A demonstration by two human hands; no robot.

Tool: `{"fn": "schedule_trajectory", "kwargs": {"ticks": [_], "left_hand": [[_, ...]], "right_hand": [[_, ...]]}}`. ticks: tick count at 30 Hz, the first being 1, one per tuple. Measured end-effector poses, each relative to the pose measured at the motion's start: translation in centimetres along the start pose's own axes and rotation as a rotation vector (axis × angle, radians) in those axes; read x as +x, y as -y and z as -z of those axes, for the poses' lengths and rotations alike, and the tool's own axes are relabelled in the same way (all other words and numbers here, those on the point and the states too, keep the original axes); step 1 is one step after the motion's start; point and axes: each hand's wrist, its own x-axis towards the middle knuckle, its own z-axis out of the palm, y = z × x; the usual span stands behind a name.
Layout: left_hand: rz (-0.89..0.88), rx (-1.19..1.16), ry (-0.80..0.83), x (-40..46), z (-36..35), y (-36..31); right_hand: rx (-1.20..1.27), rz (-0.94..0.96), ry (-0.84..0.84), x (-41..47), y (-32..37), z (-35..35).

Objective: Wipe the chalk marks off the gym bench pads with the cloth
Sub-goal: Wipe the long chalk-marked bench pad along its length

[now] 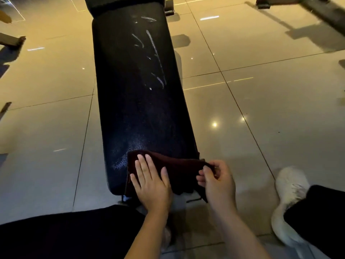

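Bench pad (pixel 138 101): long black padded surface running away from the person, its near end just in front of the hands; grainy texture catches light near the cloth.
Chalk marks (pixel 155 53): white streaks and a few specks on the far half of the pad, right of its centre line, well apart from the cloth.
Cloth (pixel 179 171): dark maroon, spread over the near right corner of the pad, its right part hanging past the pad's edge.
Left hand (pixel 149 180): laid flat on the cloth, fingers straight and slightly spread, pressing it onto the pad.
Right hand (pixel 214 178): off the pad's right side, thumb and fingers pinching the cloth's right edge.
Writing: no brand, label or lettering can be read on pad or cloth.
Floor (pixel 261 101): glossy pale tiles with dark grout lines and lamp reflections.
Shoe (pixel 287 199): white, on the tiles at right, below a dark trouser leg.
Other gear: dark equipment feet at the upper corners, blurred.
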Motion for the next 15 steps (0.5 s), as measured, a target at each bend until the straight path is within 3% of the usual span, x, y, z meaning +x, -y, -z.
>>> {"fn": "schedule_trajectory", "kwargs": {"ticks": [3,10,15], "left_hand": [[-0.048,0.043,-0.034,2.0,-0.1,-0.7],[-0.387,0.200,0.006,14.9,2.2,-6.0],[-0.407,0.238,-0.016,15.6,2.0,-6.8]], "right_hand": [[0.133,-0.064,-0.071,1.4,-0.8,-0.2],[0.344,-0.081,-0.068,6.1,-0.2,-1.0],[0.437,-0.083,-0.151,9.6,1.2,-0.9]]}}
